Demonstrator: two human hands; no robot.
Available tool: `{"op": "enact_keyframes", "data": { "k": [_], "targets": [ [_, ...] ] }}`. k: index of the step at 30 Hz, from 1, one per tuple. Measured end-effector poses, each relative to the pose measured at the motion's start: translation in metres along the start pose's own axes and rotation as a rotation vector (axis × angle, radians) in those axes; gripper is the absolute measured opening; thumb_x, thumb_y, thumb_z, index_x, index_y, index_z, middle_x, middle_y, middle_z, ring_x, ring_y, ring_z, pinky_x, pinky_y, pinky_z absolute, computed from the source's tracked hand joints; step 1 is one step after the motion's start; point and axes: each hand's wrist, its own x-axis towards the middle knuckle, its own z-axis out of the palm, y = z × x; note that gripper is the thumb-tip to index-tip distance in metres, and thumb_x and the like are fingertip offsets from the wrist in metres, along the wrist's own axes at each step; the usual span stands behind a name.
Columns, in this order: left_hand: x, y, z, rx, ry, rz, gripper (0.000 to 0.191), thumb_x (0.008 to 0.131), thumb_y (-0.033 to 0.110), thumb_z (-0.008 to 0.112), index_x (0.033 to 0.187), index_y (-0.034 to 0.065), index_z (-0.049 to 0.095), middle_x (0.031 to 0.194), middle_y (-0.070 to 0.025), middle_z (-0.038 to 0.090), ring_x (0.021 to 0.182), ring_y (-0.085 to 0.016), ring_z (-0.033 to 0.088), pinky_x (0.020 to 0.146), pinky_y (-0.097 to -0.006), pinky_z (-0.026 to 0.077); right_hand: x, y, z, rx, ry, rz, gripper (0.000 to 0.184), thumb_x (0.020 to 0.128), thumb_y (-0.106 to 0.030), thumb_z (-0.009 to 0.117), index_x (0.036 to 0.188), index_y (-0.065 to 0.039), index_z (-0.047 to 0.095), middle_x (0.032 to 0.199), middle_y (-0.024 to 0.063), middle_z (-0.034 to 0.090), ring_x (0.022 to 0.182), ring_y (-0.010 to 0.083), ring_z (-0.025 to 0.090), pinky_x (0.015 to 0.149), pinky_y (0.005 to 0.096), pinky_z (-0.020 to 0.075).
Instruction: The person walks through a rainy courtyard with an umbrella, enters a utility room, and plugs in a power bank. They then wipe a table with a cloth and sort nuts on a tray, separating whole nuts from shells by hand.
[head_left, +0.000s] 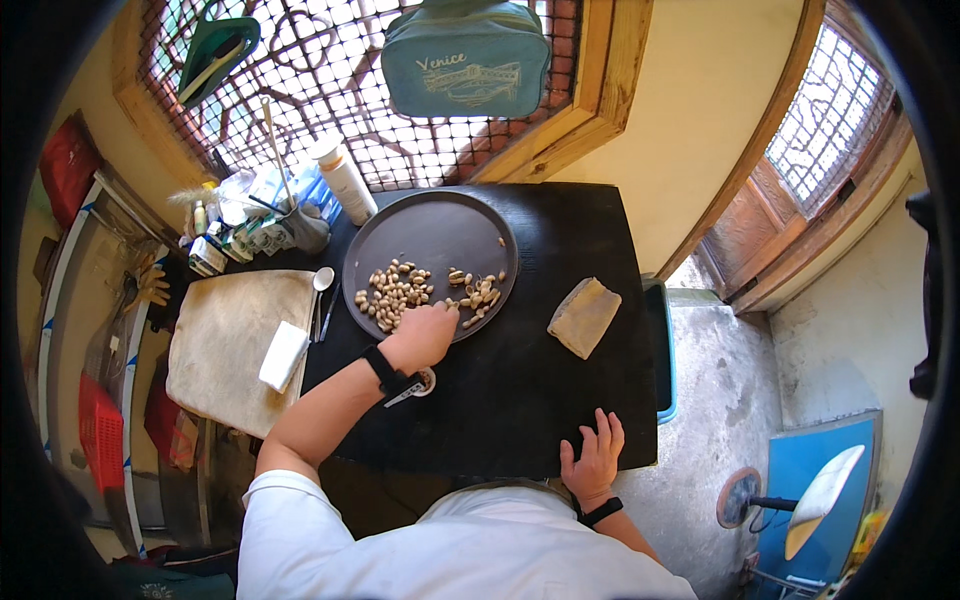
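Note:
My left hand (421, 334) reaches over the near rim of a round dark tray (435, 225), its fingertips down among small tan nuts or pods. Whether one is pinched there cannot be told. A larger heap of the nuts (394, 291) lies left of the fingers, and a smaller group (478, 294) lies to their right. Close below the wrist is a small cup (425, 381) with a white-handled utensil (403, 395), partly hidden. Fingers spread, my right hand (594, 456) rests at the black table's near right edge with nothing in it.
A folded cloth (585, 318) lies on the table's right side. At left are a pale board (225, 345) bearing a white folded tissue (284, 357), a spoon (323, 280), a white bottle (345, 184) and small boxes (206, 256). A blue-rimmed bin (670, 360) stands beyond the right edge.

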Motion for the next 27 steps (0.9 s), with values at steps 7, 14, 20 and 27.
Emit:
{"op": "enact_keyframes", "data": {
  "k": [7,14,20,27],
  "targets": [
    [0.001,-0.025,0.017,-0.107,-0.314,0.051,0.029,0.086,0.018,0.069,0.110,0.0013,0.069,0.104,-0.0197,0.062,0.105,-0.037,0.062,0.087,-0.0460,0.052,0.000,0.002,-0.001,0.005,-0.023,-0.002,0.038,0.090,-0.029,0.066,0.109,0.004,0.063,0.141,0.0247,0.050,0.133,0.0465,0.040,0.108,0.0574,0.0362],
    [0.003,-0.048,0.010,-0.309,-0.118,-0.041,0.026,0.083,0.012,0.069,0.106,0.0006,0.071,0.096,-0.0197,0.068,0.098,-0.037,0.065,0.084,-0.0441,0.052,0.000,0.001,-0.002,-0.004,-0.039,0.002,0.039,0.090,-0.030,0.065,0.109,0.004,0.062,0.140,0.0251,0.050,0.134,0.0465,0.039,0.110,0.0577,0.0346],
    [0.019,-0.038,0.007,-0.270,-0.018,0.002,0.050,0.085,0.028,0.075,0.128,0.0103,0.057,0.120,-0.0214,0.057,0.101,-0.042,0.063,0.086,-0.0487,0.051,0.001,0.000,-0.002,-0.012,-0.051,-0.004,0.039,0.090,-0.030,0.065,0.108,0.004,0.062,0.139,0.0251,0.050,0.133,0.0465,0.040,0.110,0.0580,0.0342],
    [0.043,-0.033,0.016,-0.136,-0.156,0.039,0.038,0.088,0.020,0.069,0.121,0.0101,0.055,0.115,-0.0225,0.057,0.095,-0.044,0.065,0.081,-0.0496,0.052,0.000,0.000,-0.002,-0.014,-0.077,0.024,0.038,0.089,-0.029,0.067,0.109,0.003,0.062,0.141,0.0244,0.049,0.135,0.0460,0.038,0.111,0.0582,0.0333]
  ]
}}
